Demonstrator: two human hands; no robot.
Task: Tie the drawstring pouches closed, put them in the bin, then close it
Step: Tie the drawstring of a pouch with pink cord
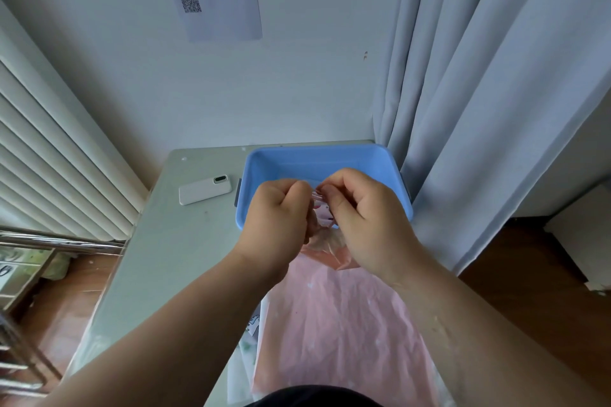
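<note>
A pink plastic drawstring pouch [344, 317] lies flat on the table in front of me, its gathered neck raised at the far end. My left hand [281, 218] and my right hand [363, 211] are close together above that neck, fingers curled, each pinching part of the pouch's drawstring or gathered top. The string itself is mostly hidden between my fingers. Just behind my hands stands an open blue plastic bin [317, 158]; its inside looks bare where it shows. Another pale printed pouch [253, 327] peeks out from under the pink one at its left edge.
A white phone [205, 190] lies on the pale green table [172, 241] left of the bin. Grey curtains [479, 92] hang at the right, touching the bin's corner. A white radiator and a metal rack stand on the left. No lid is in view.
</note>
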